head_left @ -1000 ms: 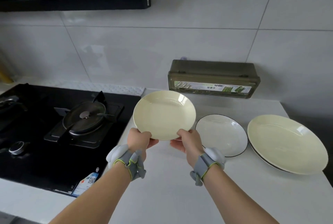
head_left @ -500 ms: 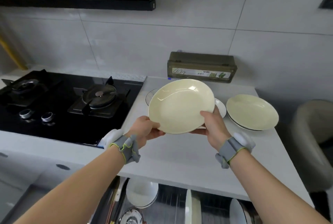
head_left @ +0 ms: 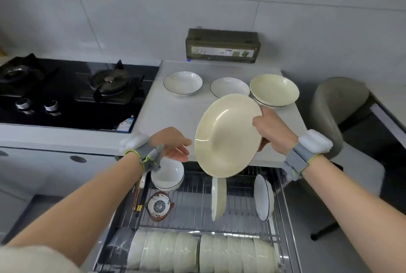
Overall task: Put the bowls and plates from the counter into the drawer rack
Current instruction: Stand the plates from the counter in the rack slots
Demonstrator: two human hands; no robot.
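**Tilted above the wire drawer rack (head_left: 197,198): a round cream ceramic plate (head_left: 226,138)**

The right hand (head_left: 272,134) grasps the plate by its right rim, fingers (head_left: 257,119) curled round the edge. The left hand (head_left: 173,145) sits just beside its left edge, fingers released. Two white dark-rimmed plates (head_left: 183,82) (head_left: 229,87) and a second cream plate (head_left: 274,89) lie on the pale desk (head_left: 167,119).
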